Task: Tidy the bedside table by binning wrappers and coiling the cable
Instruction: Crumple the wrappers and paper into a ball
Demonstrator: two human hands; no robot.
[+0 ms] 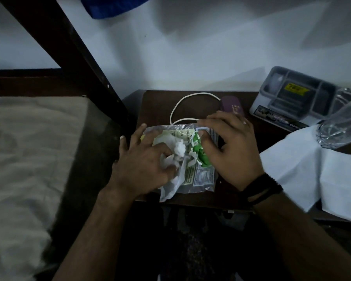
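Note:
A pile of wrappers lies on the dark bedside table (190, 201): a silver and green packet (203, 177), a crumpled white wrapper (178, 151) and a green scrap (201, 154). My left hand (142, 165) lies on the pile's left side, its thumb and fingers curled round the crumpled white wrapper. My right hand (229, 151) rests on the right side, fingertips pinching the packet's top edge. A white cable (193, 95) loops loosely on the table behind the hands, partly hidden by them.
A purple case (232, 107) lies behind my right hand. A grey organiser box (296, 98) stands at the back right, with clear plastic (340, 126) and a white sheet (304, 169) beside it. The bed (24, 159) and its dark frame post (73, 57) are on the left.

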